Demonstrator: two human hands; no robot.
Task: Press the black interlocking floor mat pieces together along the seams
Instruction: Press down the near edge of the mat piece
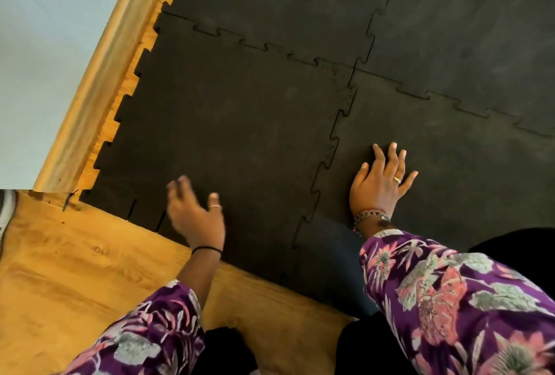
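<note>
Four black interlocking mat pieces laid on a wooden floor (75, 278), meeting at a cross-shaped junction of toothed seams near the centre. Near-left mat piece (222, 122) alongside a wooden baseboard (99, 80), toothed edge exposed toward it. Near-right mat piece (450, 164) joined to it along a jigsaw seam (322, 170) running toward the viewer. Right hand (380, 185) flat on the near-right piece just beside that seam — palm down, fingers spread, gripping nothing, ring on one finger, bracelet at the wrist. Left hand (195, 215) over the near-left piece near its front edge, blurred, fingers loosely open, empty — contact with the mat impossible to tell. Purple floral sleeves on both arms.
</note>
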